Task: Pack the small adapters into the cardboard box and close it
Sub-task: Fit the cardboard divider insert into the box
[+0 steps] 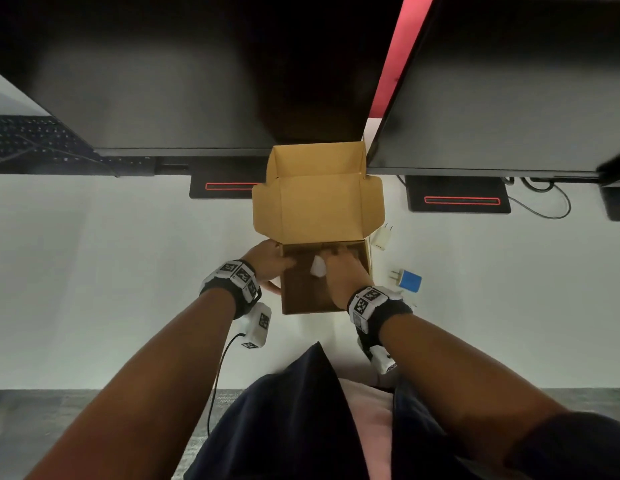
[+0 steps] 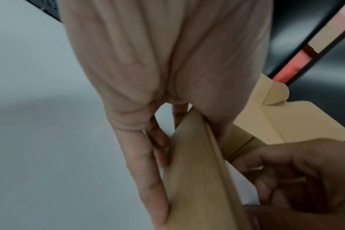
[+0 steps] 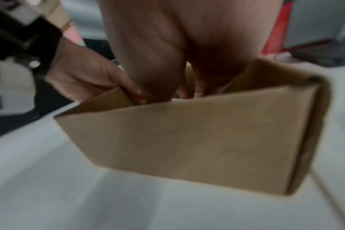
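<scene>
L hand [image 1: 267, 263] grips left wall of cardboard box [image 1: 303, 299], thumb over rim, fingers flat on outside. Box sits open on white desk [image 1: 111, 271], lid [image 1: 319, 206] tipped back. R hand [image 1: 343, 271] reaches inside w/ a white adapter [image 1: 317, 266] at its fingers; exact grip can't tell. Right of box: cream adapter [image 1: 382, 237], then blue adapter [image 1: 409, 280], both on desk.

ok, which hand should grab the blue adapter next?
Right. The right hand is in the cardboard box with a white adapter; the blue adapter lies just right of it. The left hand grips the box's left wall.
</scene>
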The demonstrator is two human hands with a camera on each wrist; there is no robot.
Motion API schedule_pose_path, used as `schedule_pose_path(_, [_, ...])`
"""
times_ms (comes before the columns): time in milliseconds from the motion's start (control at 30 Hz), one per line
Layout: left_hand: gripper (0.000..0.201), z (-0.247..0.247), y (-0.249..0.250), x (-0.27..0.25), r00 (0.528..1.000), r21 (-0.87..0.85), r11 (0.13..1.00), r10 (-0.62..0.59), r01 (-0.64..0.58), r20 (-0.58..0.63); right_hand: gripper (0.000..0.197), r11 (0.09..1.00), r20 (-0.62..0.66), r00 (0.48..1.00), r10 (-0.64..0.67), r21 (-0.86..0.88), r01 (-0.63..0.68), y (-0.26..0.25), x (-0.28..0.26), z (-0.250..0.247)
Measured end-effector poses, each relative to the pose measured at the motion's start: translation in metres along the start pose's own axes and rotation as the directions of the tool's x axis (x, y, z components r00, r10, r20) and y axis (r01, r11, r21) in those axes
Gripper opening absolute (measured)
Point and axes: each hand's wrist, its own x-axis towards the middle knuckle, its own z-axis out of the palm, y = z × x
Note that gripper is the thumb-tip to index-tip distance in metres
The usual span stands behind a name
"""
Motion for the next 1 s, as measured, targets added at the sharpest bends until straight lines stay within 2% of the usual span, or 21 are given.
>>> schedule_pose_path(100, [0.021, 0.0, 0.002, 0.002, 1.0, -0.001, 1.0, 0.011, -0.011, 0.013, 0.029, 0.994, -0.052, 0.998, -0.025, 0.103, 0.03, -0.003, 0.004, 0.003])
schedule_pose_path(267, [0.032, 0.001, 0.002, 0.005, 1.0, 0.008, 1.0, 0.001, -0.001, 0.001, 0.038, 0.964, -0.102, 0.987, -0.122, 0.224, 0.142, -0.005, 0.003, 0.012])
schedule_pose_path(367, [0.036, 0.002, 0.003, 0.003, 0.999, -0.043, 0.999, -0.035, 0.034, -0.019, 0.035, 0.944, -0.159, 0.977, -0.144, 0.275, 0.184, -0.006, 0.003, 0.017])
schedule_pose_path(533, [0.039, 0.0, 0.0, 0.004, 0.998, -0.028, 0.999, -0.027, 0.026, -0.051, 0.033, 0.93, -0.181, 0.979, -0.092, 0.336, 0.15, -0.008, 0.003, 0.022])
schedule_pose_path(666, [0.036, 0.004, 0.0, 0.005, 0.995, -0.003, 1.0, -0.027, 0.027, -0.094, 0.028, 0.914, -0.183, 0.975, -0.126, 0.36, 0.185, 0.001, -0.002, 0.017])
schedule_pose_path(766, [0.031, 0.006, -0.001, 0.005, 0.995, -0.001, 1.0, -0.026, 0.026, -0.1, 0.014, 0.912, -0.301, 0.946, -0.123, 0.342, 0.228, 0.01, -0.01, -0.002])
schedule_pose_path(833, [0.027, 0.006, -0.001, 0.004, 0.994, -0.007, 1.0, -0.028, 0.028, -0.109, 0.007, 0.909, -0.401, 0.913, -0.074, 0.349, 0.227, 0.023, -0.017, -0.017])
schedule_pose_path(900, [0.017, 0.007, -0.001, 0.002, 0.991, -0.007, 0.999, -0.036, 0.035, -0.129, 0.004, 0.917, -0.504, 0.863, 0.015, 0.352, 0.189, 0.044, -0.021, -0.03])
schedule_pose_path(966, [0.015, 0.009, 0.0, 0.001, 0.988, -0.011, 0.999, -0.041, 0.04, -0.152, 0.007, 0.934, -0.576, 0.811, 0.1, 0.336, 0.124, 0.068, -0.017, -0.037])
schedule_pose_path(1000, [0.018, 0.01, 0.001, 0.0, 0.986, -0.019, 0.999, -0.045, 0.043, -0.161, 0.004, 0.941, -0.563, 0.814, 0.144, 0.332, 0.063, 0.078, -0.013, -0.04])
